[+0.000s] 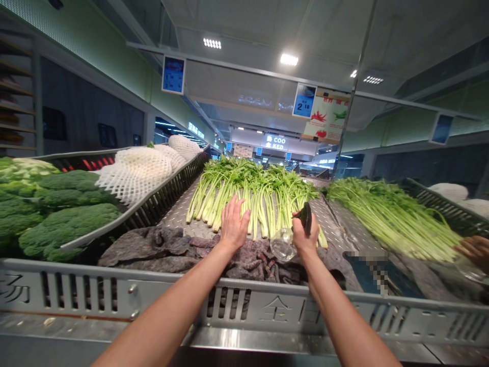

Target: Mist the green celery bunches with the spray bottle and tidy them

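Note:
Several stalks of celery (263, 204) lie side by side on a metal shelf, leaves toward the back and cut ends toward me. My left hand (234, 224) is over the cut ends near the middle, its fingers stretched out and holding nothing. Whether it touches the stalks I cannot tell. My right hand (305, 232) grips a spray bottle (282, 245) with a clear body and a dark head. The bottle is tilted in front of the right part of the celery. A crumpled grey cloth (160, 250) lies along the front of the shelf, below both hands.
Broccoli (69, 224) and produce in white foam nets (133, 171) fill a black crate (168, 199) at the left. A grey slotted rail (168, 290) runs along the front. On the right a mirror (393, 153) reflects the celery and a hand. Price signs (304, 101) hang above.

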Demonstrator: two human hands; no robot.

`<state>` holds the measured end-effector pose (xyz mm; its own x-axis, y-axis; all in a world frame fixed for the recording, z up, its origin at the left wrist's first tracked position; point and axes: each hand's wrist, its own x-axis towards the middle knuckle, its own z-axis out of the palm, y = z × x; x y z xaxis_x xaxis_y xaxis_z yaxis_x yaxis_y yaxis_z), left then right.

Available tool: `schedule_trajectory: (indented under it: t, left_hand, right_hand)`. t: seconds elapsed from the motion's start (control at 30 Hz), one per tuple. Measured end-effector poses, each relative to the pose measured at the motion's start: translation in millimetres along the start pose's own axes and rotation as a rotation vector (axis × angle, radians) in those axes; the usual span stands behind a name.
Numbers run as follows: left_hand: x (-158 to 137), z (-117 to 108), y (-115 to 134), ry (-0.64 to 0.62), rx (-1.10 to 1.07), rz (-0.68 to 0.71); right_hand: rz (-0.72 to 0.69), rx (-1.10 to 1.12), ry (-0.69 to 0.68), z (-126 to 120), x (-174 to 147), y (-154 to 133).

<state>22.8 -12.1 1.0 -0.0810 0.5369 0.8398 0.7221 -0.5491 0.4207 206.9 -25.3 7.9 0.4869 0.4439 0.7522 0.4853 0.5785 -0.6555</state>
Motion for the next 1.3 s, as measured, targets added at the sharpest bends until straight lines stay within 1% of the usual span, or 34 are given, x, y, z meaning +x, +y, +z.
schedule_trajectory:
  t: [0.23,0.33,0.47,0.63,0.7,0.87,1.2,1.3]
  left_hand:
    - [-0.8,-2.3,2.8,-0.019,0.006,-0.004]
    - [-1.3,-2.8,3.0,-0.015,0.014,-0.002]
    - [-1.6,-2.5,2.6,-0.011,0.02,0.001]
    - [-2.1,-1.9,2.6,-0.033,0.031,-0.007]
    - [-2.7,-1.9,3.3,-0.049,0.041,-0.004]
    - [-4.0,-1.8,5.4,-0.076,0.067,0.019]
    - [-4.3,0.5,4.2,-0.061,0.079,0.031]
    - [-4.1,0.4,4.4,-0.058,0.078,0.038]
  right_hand:
    - [-0.006,-0.026,0.05,-1.2,0.1,-0.5]
    - [-0.029,-0.018,0.046,-1.2,0.0,1.1]
    - [-0.079,0.002,0.006,0.4,-0.5,2.9]
    - [-0.073,0.021,-0.109,1.7,-2.0,0.6]
    - [-0.072,0.018,-0.123,2.0,-2.7,0.3]
    - [-0.069,-0.001,-0.074,1.4,-3.4,2.6]
    - [-0.124,0.021,-0.014,1.6,-3.9,5.2]
    - [-0.112,0.027,0.021,1.9,-3.4,4.9]
